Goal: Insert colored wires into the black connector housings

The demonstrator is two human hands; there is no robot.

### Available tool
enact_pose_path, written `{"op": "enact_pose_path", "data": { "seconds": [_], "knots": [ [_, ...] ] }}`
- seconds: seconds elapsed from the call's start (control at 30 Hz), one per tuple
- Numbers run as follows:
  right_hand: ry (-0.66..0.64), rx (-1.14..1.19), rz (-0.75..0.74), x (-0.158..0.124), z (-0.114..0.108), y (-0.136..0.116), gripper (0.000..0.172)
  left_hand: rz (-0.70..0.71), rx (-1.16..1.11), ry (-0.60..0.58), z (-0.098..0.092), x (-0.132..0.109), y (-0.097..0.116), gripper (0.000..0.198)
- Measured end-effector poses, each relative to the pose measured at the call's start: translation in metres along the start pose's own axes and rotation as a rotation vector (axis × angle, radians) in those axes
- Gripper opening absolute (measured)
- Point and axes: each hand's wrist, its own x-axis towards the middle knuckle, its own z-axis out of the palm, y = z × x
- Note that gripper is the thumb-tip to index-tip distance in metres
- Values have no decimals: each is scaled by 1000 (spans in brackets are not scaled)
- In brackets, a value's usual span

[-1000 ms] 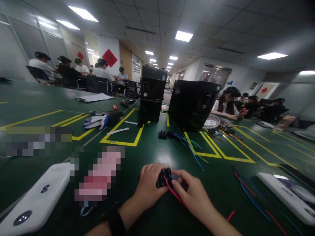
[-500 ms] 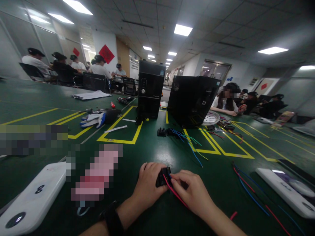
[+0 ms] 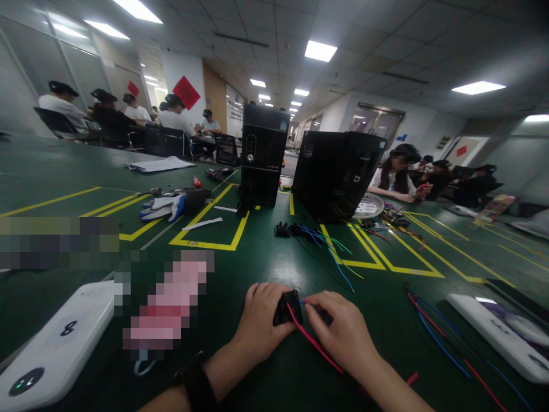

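My left hand [image 3: 261, 316] grips a small black plastic block, perhaps a terminal block [image 3: 292, 302], near the table's front edge. A red wire [image 3: 316, 344] runs out of the block toward the lower right, passing under my right hand [image 3: 338, 325]. Between thumb and index finger, that hand pinches a thin blue wire [image 3: 302, 302], whose short visible length points at the block's right side. Whether its end touches the block I cannot tell. Farther back lie similar black blocks [image 3: 282, 230] with blue and green wires [image 3: 328, 239].
Two black computer towers [image 3: 263, 154] stand at the back. Loose red and blue wires [image 3: 433, 329] and a white device [image 3: 493, 335] lie at right. On the left are another white device [image 3: 64, 337], a pixelated pink object [image 3: 171, 303] and a glove [image 3: 165, 207]. A person [image 3: 398, 171] sits beyond.
My right hand has shifted slightly right, away from the block, so a bit of blue wire shows between them. The left hand still holds the block, now turned slightly.
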Motion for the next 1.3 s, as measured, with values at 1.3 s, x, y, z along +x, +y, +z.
{"op": "enact_pose_path", "data": {
  "seconds": [1.3],
  "knots": [
    [-107,46,-18,-8,5,0,21,47,-48,35,0,1,1,31]
  ]
}}
